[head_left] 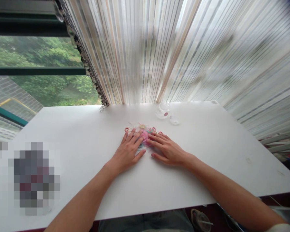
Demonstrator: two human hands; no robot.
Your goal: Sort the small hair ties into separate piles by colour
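A small pile of colourful little elastic bands (145,132), mostly pink, lies in the middle of the white table (87,135). My left hand (128,149) rests flat on the table, its fingertips on the left side of the pile. My right hand (166,149) lies flat beside it, fingers spread and touching the pile's right side. Neither hand grips anything. Parts of the pile are hidden under my fingers.
A small clear round container (162,110) stands behind the pile, with its clear lid (174,120) lying just to its right. A striped curtain (183,51) hangs along the far edge. A window (38,71) is at the left. A blurred patch covers the near left.
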